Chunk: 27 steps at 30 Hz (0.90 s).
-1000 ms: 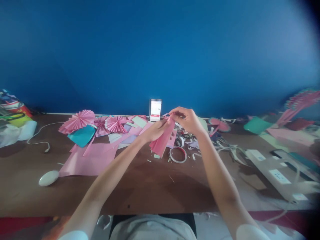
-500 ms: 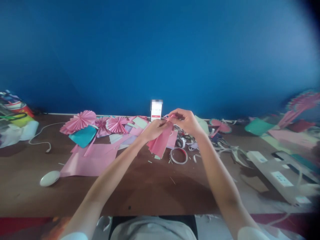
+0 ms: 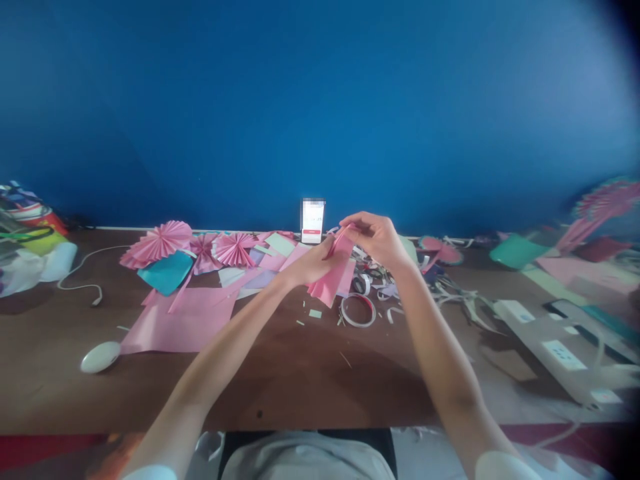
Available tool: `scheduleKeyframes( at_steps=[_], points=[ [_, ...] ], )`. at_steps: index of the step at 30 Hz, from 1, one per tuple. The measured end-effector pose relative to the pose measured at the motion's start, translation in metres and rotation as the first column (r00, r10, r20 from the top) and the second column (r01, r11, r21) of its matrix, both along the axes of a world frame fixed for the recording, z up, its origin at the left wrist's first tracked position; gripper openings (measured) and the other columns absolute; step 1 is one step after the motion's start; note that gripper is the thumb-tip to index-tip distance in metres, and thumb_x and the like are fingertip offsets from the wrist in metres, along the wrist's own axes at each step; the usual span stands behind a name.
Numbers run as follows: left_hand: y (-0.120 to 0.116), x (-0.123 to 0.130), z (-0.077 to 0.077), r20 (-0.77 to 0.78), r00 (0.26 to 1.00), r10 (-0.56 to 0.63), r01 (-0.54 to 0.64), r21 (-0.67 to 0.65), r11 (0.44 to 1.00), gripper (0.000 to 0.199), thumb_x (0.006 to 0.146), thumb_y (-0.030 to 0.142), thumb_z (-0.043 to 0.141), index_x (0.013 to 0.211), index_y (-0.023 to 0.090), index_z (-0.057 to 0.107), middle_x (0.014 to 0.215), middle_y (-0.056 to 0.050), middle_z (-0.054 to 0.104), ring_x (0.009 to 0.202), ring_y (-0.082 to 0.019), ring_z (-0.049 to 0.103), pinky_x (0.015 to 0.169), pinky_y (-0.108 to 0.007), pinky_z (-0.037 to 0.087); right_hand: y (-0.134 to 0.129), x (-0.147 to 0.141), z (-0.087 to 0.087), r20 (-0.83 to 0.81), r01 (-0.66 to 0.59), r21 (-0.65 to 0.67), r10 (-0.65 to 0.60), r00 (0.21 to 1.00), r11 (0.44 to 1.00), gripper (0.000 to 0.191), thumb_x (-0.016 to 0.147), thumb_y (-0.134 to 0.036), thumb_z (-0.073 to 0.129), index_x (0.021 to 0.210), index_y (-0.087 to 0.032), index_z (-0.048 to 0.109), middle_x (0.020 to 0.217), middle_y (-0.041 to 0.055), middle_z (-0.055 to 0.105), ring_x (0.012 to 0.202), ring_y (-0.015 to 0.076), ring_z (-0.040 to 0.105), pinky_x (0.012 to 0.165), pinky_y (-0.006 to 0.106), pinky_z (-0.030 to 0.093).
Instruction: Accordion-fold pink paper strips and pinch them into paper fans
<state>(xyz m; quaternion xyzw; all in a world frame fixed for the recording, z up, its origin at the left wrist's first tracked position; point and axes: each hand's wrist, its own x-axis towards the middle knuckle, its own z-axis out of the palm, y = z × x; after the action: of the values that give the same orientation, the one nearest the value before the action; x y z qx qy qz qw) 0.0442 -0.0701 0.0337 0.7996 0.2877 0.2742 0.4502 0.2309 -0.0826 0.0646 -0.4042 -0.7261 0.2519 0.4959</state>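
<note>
A pink sheet of paper with pleats (image 3: 330,283) is held up over the middle of the table, its lower end hanging free. My left hand (image 3: 315,261) grips its left side, the thumb lying near the upper part. With fingers pinched, my right hand (image 3: 376,239) holds the top right edge of the same paper. Just below and right of the paper lies a roll of double-sided tape (image 3: 358,325). Small green paper scraps (image 3: 315,313) rest on the table under the hands.
Pink paper fans (image 3: 234,250) and a teal paper piece (image 3: 166,273) lie left, above a flat pink sheet (image 3: 185,327). A white mouse (image 3: 100,357) sits near the left front. A lit phone (image 3: 313,223) leans on the blue wall. At right is a power strip (image 3: 565,357).
The pleated paper has been lifted and turned slightly to the right, uncovering a green scrap below. Both hands have shifted a little, still holding the paper.
</note>
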Motion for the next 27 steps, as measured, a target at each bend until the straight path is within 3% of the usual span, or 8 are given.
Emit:
scheduleKeyframes(
  at_steps=[4, 9, 17, 24, 27],
  points=[
    [0.001, 0.002, -0.005, 0.008, 0.999, 0.044, -0.044, -0.049, 0.998, 0.048, 0.093, 0.055, 0.045, 0.117, 0.014, 0.051, 0.094, -0.011, 0.063, 0.073, -0.018, 0.06, 0.059, -0.028, 0.045, -0.003, 0.003, 0.004, -0.019, 0.032, -0.004, -0.032, 0.999, 0.999, 0.023, 0.082, -0.034, 0.066, 0.097, -0.017, 0.07, 0.085, 0.0057, 0.072, 0.076, 0.0179, 0.066, 0.064, 0.029, 0.051],
    [-0.003, 0.005, -0.002, 0.02, 0.998, 0.052, -0.051, -0.057, 0.997, 0.05, 0.09, 0.052, 0.053, 0.123, 0.015, 0.047, 0.096, -0.01, 0.065, 0.072, -0.017, 0.06, 0.06, -0.028, 0.045, -0.001, 0.009, 0.002, -0.057, 0.026, 0.001, -0.026, 0.998, 1.0, 0.025, 0.083, -0.038, 0.066, 0.097, -0.018, 0.07, 0.089, 0.0068, 0.074, 0.079, 0.0193, 0.068, 0.066, 0.03, 0.053],
    [-0.011, 0.007, 0.003, 0.01, 0.992, 0.122, -0.122, 0.076, 0.99, 0.044, 0.096, 0.054, 0.039, 0.119, 0.017, 0.047, 0.086, -0.005, 0.062, 0.069, -0.015, 0.055, 0.059, -0.027, 0.039, 0.001, 0.009, 0.0, -0.094, 0.066, 0.063, -0.06, 0.994, 0.996, 0.023, 0.085, -0.037, 0.064, 0.096, -0.019, 0.071, 0.09, 0.0068, 0.074, 0.083, 0.0207, 0.069, 0.073, 0.033, 0.054],
    [0.0, 0.003, -0.007, -0.138, 0.98, 0.146, -0.112, 0.229, 0.967, 0.046, 0.096, 0.057, 0.032, 0.08, 0.017, 0.049, 0.065, -0.002, 0.053, 0.054, -0.013, 0.046, 0.052, -0.028, 0.028, 0.004, 0.012, -0.002, -0.069, 0.1, 0.087, -0.094, 0.993, 0.991, 0.022, 0.087, -0.037, 0.061, 0.096, -0.019, 0.07, 0.087, 0.0059, 0.072, 0.08, 0.0193, 0.067, 0.071, 0.032, 0.053],
    [0.006, -0.001, -0.011, -0.176, 0.98, 0.095, -0.054, 0.229, 0.972, 0.042, 0.094, 0.057, 0.038, 0.092, 0.018, 0.053, 0.075, -0.004, 0.059, 0.061, -0.016, 0.052, 0.056, -0.028, 0.033, 0.007, 0.016, -0.003, -0.079, 0.129, 0.107, -0.121, 0.99, 0.986, 0.02, 0.088, -0.036, 0.06, 0.095, -0.019, 0.07, 0.084, 0.0053, 0.071, 0.078, 0.0192, 0.066, 0.071, 0.033, 0.053]
  ],
)
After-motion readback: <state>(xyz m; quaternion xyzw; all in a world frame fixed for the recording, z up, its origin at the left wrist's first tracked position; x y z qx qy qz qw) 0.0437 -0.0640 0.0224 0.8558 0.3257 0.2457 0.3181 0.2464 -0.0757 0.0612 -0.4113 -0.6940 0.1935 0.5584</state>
